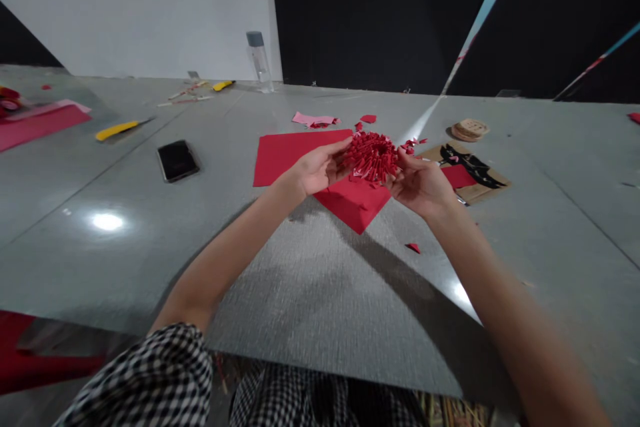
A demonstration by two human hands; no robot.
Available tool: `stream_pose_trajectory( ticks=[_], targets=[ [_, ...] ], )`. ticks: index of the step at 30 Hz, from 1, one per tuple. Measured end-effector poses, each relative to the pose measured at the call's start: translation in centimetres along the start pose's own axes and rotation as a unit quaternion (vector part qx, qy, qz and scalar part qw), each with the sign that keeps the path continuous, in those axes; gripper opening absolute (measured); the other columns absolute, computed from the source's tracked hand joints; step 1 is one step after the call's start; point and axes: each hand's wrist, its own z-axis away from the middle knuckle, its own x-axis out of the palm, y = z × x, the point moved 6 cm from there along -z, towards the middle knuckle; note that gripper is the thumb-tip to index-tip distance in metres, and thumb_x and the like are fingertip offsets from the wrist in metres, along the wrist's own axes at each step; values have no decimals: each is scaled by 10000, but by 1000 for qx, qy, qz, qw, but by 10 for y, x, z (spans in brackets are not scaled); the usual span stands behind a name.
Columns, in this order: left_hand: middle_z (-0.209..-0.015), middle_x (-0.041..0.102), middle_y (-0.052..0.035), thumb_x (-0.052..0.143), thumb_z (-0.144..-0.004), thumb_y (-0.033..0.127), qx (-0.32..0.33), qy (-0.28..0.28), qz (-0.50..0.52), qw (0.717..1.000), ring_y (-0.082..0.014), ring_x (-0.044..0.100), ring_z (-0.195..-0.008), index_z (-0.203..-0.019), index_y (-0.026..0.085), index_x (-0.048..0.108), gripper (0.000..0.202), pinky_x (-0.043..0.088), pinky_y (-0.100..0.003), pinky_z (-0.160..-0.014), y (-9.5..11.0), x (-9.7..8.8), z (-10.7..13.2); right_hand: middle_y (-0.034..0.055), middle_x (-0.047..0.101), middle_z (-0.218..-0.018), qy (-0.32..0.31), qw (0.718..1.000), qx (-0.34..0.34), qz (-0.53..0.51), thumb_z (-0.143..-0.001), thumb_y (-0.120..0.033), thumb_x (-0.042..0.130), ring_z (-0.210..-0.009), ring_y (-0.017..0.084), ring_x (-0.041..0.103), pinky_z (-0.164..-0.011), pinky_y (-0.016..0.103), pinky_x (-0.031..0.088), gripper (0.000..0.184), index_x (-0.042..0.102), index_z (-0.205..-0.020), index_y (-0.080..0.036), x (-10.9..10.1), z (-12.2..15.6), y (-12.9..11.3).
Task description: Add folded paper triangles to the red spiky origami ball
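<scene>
Between my two hands is a round red paper flower (371, 156) made of many narrow folded strips, with a dark hole at its middle. My left hand (323, 167) grips its left edge, fingers curled beneath. On the opposite edge, my right hand (417, 181) pinches the flower between thumb and fingers. Red paper sheets (295, 150) lie on the table under and behind the hands. Small red scraps (413, 248) and a pink paper strip (315, 119) are scattered around them.
A phone (177, 161) and a yellow craft knife (117, 131) lie to the left. Farther back stand a clear bottle (260, 63) and another yellow tool (223, 85). Right of my hands are a brown card piece (487, 177) and a round wooden object (470, 129).
</scene>
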Motion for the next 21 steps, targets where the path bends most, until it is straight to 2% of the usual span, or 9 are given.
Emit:
stream_pose_trajectory(
  ticks=[3,9,13,18,21],
  targets=[
    [-805,782,-48,694,-979,200,-5,0,2,1000,-106,675,-686,-881,125,772,146,550,-243,-791,0,0,0,-52,537,-576,-3,1000,5,-3,-897,-173,711,-529,79,494,-631,204,567,150,668,-769,-240,1,0,2],
    [-801,785,-34,678,-997,224,3,-5,2,1000,-99,677,-681,-884,122,773,179,542,-237,-764,3,3,3,-56,648,-682,-9,1000,-10,0,-826,-147,803,-557,58,551,-555,143,526,145,694,-800,-239,1,0,2],
    [-789,773,-24,651,-1015,228,13,-12,-1,1000,-92,675,-694,-865,123,770,218,535,-227,-781,4,5,4,-53,651,-674,2,1000,-1,8,-848,-164,785,-542,61,547,-543,151,532,106,707,-816,-229,2,1,3],
    [-874,796,-49,716,-977,291,37,-21,-17,999,-123,700,-772,-881,144,785,188,550,-257,-880,4,5,4,-70,621,-647,6,1000,5,5,-815,-181,820,-527,58,528,-536,166,503,139,693,-817,-235,2,1,4],
    [-906,807,-68,748,-956,324,37,-24,-28,999,-129,707,-788,-893,141,790,199,567,-254,-877,4,5,4,-65,608,-639,5,1000,12,-4,-822,-190,818,-540,60,518,-557,172,498,140,684,-810,-229,1,-1,5]
  ],
)
